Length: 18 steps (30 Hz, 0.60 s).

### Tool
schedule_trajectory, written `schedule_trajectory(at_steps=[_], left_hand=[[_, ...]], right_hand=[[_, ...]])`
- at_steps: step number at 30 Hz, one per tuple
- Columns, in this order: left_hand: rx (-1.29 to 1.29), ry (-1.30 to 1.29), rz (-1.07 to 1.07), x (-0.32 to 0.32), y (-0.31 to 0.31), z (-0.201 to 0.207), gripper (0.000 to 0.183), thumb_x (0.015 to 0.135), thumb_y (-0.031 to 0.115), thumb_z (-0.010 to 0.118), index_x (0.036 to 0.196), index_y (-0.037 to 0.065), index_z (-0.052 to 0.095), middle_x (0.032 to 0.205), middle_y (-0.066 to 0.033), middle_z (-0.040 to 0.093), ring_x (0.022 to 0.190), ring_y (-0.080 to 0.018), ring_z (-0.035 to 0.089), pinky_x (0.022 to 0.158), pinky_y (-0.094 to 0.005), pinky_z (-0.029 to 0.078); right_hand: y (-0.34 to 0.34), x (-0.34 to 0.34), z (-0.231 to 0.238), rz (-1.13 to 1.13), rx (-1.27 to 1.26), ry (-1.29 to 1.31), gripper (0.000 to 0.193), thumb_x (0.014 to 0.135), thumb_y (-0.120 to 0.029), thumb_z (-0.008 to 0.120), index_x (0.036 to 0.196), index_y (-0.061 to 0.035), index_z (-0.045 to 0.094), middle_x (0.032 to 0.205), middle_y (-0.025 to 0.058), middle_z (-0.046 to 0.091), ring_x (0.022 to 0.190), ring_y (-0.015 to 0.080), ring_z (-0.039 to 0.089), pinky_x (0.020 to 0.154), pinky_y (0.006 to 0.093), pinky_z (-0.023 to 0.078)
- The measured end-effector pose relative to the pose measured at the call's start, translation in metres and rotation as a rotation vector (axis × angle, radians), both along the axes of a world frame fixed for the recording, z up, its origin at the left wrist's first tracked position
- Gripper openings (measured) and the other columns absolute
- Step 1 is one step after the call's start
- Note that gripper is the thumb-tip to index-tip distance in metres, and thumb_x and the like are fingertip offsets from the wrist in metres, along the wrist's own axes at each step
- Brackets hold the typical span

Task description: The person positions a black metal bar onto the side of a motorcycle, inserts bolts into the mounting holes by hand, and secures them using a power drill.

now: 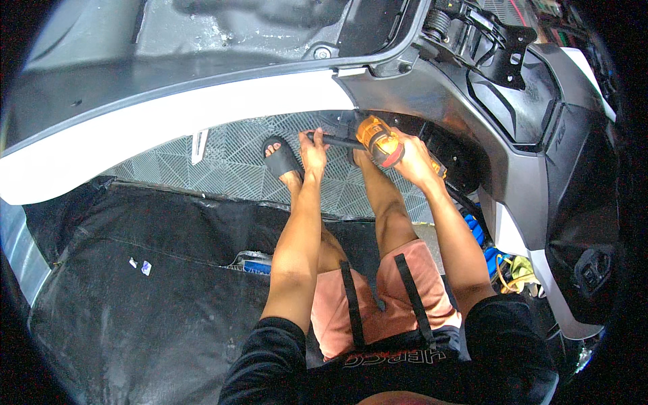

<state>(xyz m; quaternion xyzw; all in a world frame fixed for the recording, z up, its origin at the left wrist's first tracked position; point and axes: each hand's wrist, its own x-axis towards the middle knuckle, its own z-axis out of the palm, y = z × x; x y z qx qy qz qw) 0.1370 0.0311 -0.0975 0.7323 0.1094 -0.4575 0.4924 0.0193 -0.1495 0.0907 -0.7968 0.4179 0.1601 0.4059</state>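
Observation:
My right hand [415,162] is wrapped round an orange and black cordless power tool [378,140], its body beside the scooter's lower edge. From the tool a slim black rod [343,142] runs left to my left hand [314,153], whose fingers are closed round its end. Whether the rod is fixed to the tool, I cannot tell. Just beyond both hands is the scooter's white side panel [223,111], meeting a grey panel [418,91]. The tool's front end is partly hidden under the bodywork.
An open storage compartment [229,34] and a black metal bracket with a spring [506,54] sit above. Grey patterned floor tiles [229,158] lie under my feet. A black padded seat-like surface [169,290] fills the lower left. Blue and yellow items [516,270] lie at right.

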Motion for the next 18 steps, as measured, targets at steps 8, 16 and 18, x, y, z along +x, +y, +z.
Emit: schedule_trajectory(at_steps=[8,16,18], left_hand=[[-0.001,-0.024,-0.045,0.006,0.001,-0.008,0.031,0.101,0.025,0.058,0.11,-0.003,0.048,0.09,-0.016,0.07,0.076,-0.021,0.07,0.064,-0.0308,0.061],[-0.057,0.017,-0.032,0.004,-0.002,-0.007,0.03,0.101,0.024,0.057,0.11,-0.003,0.048,0.093,-0.0152,0.07,0.078,-0.02,0.069,0.063,-0.0321,0.062],[-0.071,0.031,-0.016,0.004,-0.002,-0.01,0.029,0.101,0.024,0.057,0.111,-0.002,0.047,0.095,-0.0152,0.07,0.08,-0.0193,0.069,0.062,-0.0316,0.062]], right_hand=[[0.002,-0.01,-0.01,-0.136,0.082,-0.067,0.034,0.076,-0.016,0.076,0.104,0.0005,0.066,0.097,0.0222,0.07,0.093,0.0403,0.068,0.079,0.0424,0.055],[0.036,-0.018,-0.036,-0.49,0.163,-0.171,0.026,0.08,-0.012,0.072,0.102,-0.001,0.064,0.084,0.0081,0.07,0.076,0.018,0.067,0.071,0.0356,0.055],[0.046,-0.018,-0.041,-0.594,0.22,-0.19,0.025,0.081,-0.012,0.072,0.102,-0.002,0.065,0.082,0.006,0.069,0.07,0.0148,0.065,0.066,0.0335,0.053]])
